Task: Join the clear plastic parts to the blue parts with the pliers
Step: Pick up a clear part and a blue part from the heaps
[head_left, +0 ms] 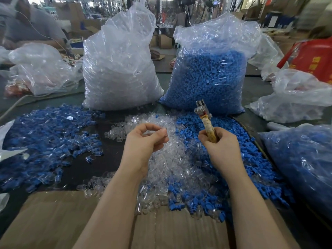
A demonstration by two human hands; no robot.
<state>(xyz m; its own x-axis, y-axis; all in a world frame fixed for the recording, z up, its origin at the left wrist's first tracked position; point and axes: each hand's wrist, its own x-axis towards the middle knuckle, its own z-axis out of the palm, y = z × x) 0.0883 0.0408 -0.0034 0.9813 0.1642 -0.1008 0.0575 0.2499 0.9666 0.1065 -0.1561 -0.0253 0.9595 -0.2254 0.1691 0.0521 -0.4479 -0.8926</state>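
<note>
Pliers [204,119], tape-wrapped handles, gripped in right hand [219,144]; left hand [145,141] fingers curled, contents unclear.

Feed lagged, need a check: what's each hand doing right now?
Left hand: fingers curled, pinching a clear plastic part.
Right hand: gripping the pliers, head up.

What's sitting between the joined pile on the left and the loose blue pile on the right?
Head view: a heap of clear parts under the left hand, with bare dark table beside it.

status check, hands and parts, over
Right hand grips pliers, head up. Left hand pinches what looks like a clear part, hard to tell. Nothing blocking the loose piles.
</note>
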